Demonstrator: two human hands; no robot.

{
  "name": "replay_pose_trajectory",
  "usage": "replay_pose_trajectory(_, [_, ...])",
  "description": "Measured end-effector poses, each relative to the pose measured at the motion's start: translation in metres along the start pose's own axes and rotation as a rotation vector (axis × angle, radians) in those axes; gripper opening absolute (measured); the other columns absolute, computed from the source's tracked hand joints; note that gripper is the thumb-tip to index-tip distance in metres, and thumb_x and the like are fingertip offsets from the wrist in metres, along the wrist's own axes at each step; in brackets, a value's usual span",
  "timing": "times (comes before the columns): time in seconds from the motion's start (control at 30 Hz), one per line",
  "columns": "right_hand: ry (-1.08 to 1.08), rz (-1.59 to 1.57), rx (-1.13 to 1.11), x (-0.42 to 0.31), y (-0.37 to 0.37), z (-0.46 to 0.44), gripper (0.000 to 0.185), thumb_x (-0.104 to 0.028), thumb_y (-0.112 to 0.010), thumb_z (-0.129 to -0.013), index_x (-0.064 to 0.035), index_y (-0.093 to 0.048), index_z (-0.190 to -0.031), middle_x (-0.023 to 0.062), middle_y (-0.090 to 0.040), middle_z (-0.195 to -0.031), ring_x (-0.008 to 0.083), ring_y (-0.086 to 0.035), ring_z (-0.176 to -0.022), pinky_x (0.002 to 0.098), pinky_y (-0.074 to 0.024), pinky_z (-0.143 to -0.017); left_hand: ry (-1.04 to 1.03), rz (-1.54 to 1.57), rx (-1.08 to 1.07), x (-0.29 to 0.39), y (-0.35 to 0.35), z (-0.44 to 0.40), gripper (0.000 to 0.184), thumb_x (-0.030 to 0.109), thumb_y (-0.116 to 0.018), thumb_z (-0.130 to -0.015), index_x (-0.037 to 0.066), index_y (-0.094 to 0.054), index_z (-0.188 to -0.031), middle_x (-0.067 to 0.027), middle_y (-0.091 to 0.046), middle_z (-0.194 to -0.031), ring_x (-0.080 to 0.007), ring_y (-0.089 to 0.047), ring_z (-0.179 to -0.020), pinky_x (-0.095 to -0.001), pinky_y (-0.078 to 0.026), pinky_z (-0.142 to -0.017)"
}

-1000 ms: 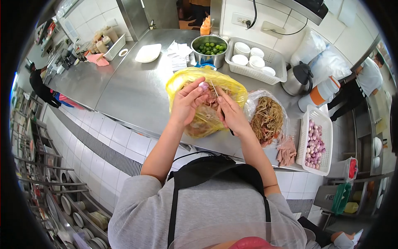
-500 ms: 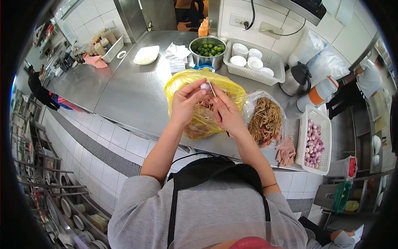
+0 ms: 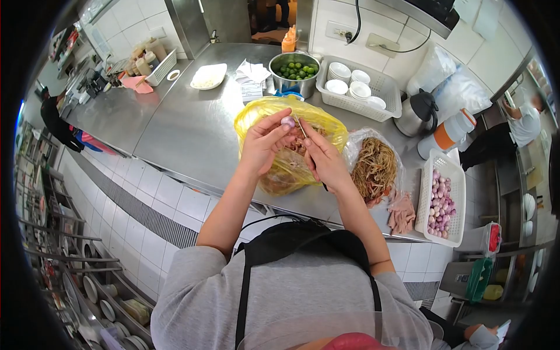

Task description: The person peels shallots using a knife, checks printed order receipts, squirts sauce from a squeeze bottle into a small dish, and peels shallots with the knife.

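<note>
Between the fingertips of my left hand [image 3: 262, 143] is a small purple shallot [image 3: 288, 122]. My right hand [image 3: 324, 160] grips a small knife [image 3: 301, 128], its blade close beside the shallot; whether it touches I cannot tell. Both hands are above a yellow plastic bag [image 3: 251, 116] that lies open with brownish peelings [image 3: 297, 143] in it. Right of the bag, a clear plastic bag holds a heap of dry roots and stalks [image 3: 375, 166]. Farther right, a white basket [image 3: 458, 210] contains many peeled shallots [image 3: 441, 204].
Behind the yellow bag stand a steel pot [image 3: 297, 84] of green limes and a crate [image 3: 388, 109] of white cups. A steel jug [image 3: 415, 114] and an orange-banded flask [image 3: 446, 135] are at right. A pink cloth [image 3: 402, 214] lies by the counter edge. Co-workers stand at both sides.
The knife's blade has shifted slightly against the shallot, both hands staying nearly in place. At the right, the co-worker in white has moved and now raises an arm.
</note>
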State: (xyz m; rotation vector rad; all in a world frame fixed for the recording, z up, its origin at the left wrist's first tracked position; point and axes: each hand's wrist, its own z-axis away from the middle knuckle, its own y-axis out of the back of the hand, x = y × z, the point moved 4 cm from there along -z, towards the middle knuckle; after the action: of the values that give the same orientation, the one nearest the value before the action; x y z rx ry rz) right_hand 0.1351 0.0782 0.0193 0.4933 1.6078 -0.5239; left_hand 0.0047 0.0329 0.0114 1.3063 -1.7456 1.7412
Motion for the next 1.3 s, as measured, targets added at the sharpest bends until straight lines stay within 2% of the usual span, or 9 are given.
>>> replay_pose_trajectory(0.07, [-0.075,0.035,0.020,0.003,0.002,0.000,0.043,-0.023,-0.035,-0.092,-0.0174,-0.026,-0.133,-0.0021,-0.034,-0.050,0.0040,-0.028,-0.039,0.0165,-0.0281,-0.035,-0.013,-0.035,0.011,0.000,-0.001,-0.002,0.031,0.001,-0.053,-0.081,-0.001,-0.050,-0.111,-0.0095,-0.058,-0.097,-0.0149,-0.059,-0.084,-0.0233,-0.051,-0.072])
replay_pose_trajectory(0.33, [0.003,-0.041,0.031,-0.008,-0.006,0.000,0.042,-0.021,-0.036,-0.092,-0.0156,-0.029,-0.132,-0.0033,-0.034,-0.051,0.0036,-0.030,-0.040,0.0175,-0.0284,-0.037,-0.084,-0.284,0.029,0.002,-0.005,-0.003,0.027,0.000,-0.055,-0.080,-0.001,-0.053,-0.107,-0.0079,-0.059,-0.092,-0.0121,-0.058,-0.080,-0.0236,-0.051,-0.071])
replay_pose_trajectory(0.57, [-0.042,-0.264,0.029,-0.001,-0.002,0.003,0.043,-0.021,-0.037,-0.091,-0.0173,-0.027,-0.133,-0.0038,-0.032,-0.051,0.0034,-0.030,-0.041,0.0175,-0.0273,-0.035,-0.035,-0.101,0.041,0.004,-0.015,-0.002,0.025,0.001,-0.058,-0.078,-0.002,-0.056,-0.103,-0.0077,-0.061,-0.092,-0.0108,-0.059,-0.078,-0.0214,-0.049,-0.068])
replay_pose_trajectory(0.67, [-0.021,-0.084,-0.005,-0.003,-0.005,0.004,0.044,-0.024,-0.035,-0.092,-0.0181,-0.024,-0.134,-0.0015,-0.034,-0.050,0.0051,-0.028,-0.037,0.0177,-0.0286,-0.034,-0.073,-0.154,0.064,0.002,-0.011,-0.002,0.025,0.001,-0.059,-0.077,-0.002,-0.056,-0.102,-0.0078,-0.061,-0.092,-0.0105,-0.059,-0.077,-0.0211,-0.049,-0.067])
replay_pose_trajectory(0.8, [-0.001,-0.101,-0.028,-0.004,-0.007,0.004,0.044,-0.025,-0.035,-0.092,-0.0180,-0.023,-0.134,-0.0014,-0.034,-0.050,0.0050,-0.028,-0.037,0.0174,-0.0289,-0.034,-0.106,-0.255,0.078,0.004,-0.010,-0.001,0.026,0.001,-0.060,-0.076,-0.003,-0.056,-0.102,-0.0079,-0.062,-0.088,-0.0101,-0.059,-0.073,-0.0207,-0.049,-0.065])
replay_pose_trajectory(0.87, [-0.008,-0.129,-0.007,-0.008,-0.009,0.007,0.044,-0.022,-0.037,-0.092,-0.0173,-0.025,-0.134,-0.0049,-0.035,-0.053,0.0027,-0.031,-0.041,0.0170,-0.0274,-0.036,-0.121,-0.284,0.081,0.005,-0.011,-0.001,0.026,0.001,-0.060,-0.076,-0.003,-0.056,-0.102,-0.0079,-0.062,-0.087,-0.0100,-0.059,-0.072,-0.0205,-0.049,-0.064])
replay_pose_trajectory(0.93, [0.016,-0.101,0.003,-0.003,-0.010,0.006,0.044,-0.024,-0.036,-0.092,-0.0173,-0.025,-0.134,-0.0032,-0.034,-0.052,0.0038,-0.029,-0.039,0.0172,-0.0280,-0.035,-0.080,-0.343,0.099,0.005,-0.010,-0.001,0.027,-0.002,-0.058,-0.076,-0.002,-0.055,-0.103,-0.0083,-0.060,-0.088,-0.0114,-0.058,-0.075,-0.0234,-0.050,-0.069])
replay_pose_trajectory(1.03, [0.051,-0.082,0.033,0.000,-0.011,0.005,0.043,-0.025,-0.035,-0.092,-0.0171,-0.025,-0.134,-0.0015,-0.033,-0.050,0.0049,-0.028,-0.037,0.0174,-0.0286,-0.034,-0.094,-0.353,0.078,0.003,-0.007,-0.001,0.027,-0.001,-0.058,-0.077,-0.002,-0.055,-0.103,-0.0083,-0.060,-0.090,-0.0114,-0.058,-0.075,-0.0233,-0.050,-0.069])
replay_pose_trajectory(1.3, [-0.039,-0.281,-0.003,0.001,-0.007,0.009,0.042,-0.025,-0.036,-0.092,-0.0179,-0.027,-0.133,-0.0015,-0.033,-0.050,0.0053,-0.029,-0.036,0.0174,-0.0284,-0.034,0.011,-0.067,-0.023,0.001,-0.010,-0.001,0.028,0.005,-0.051,-0.083,-0.002,-0.051,-0.110,-0.0090,-0.058,-0.098,-0.0147,-0.058,-0.086,-0.0234,-0.050,-0.071])
